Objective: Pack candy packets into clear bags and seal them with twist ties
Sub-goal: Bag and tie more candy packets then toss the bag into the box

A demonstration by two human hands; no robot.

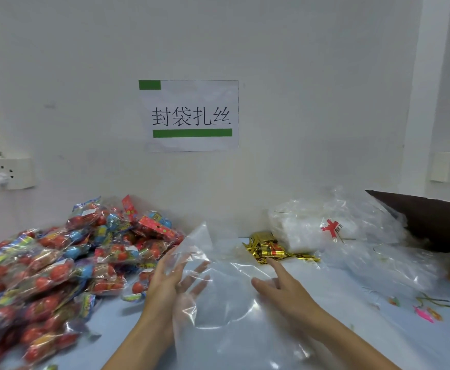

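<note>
Clear bag [218, 297] hangs over the counter [338, 303], left hand [170, 284] slipped inside with fingers spread, right hand [282, 287] flat and open against its outside, likely parting the film for filling. Candy packets [66, 260] lie heaped left, gold twist ties [272, 249] just beyond.
</note>
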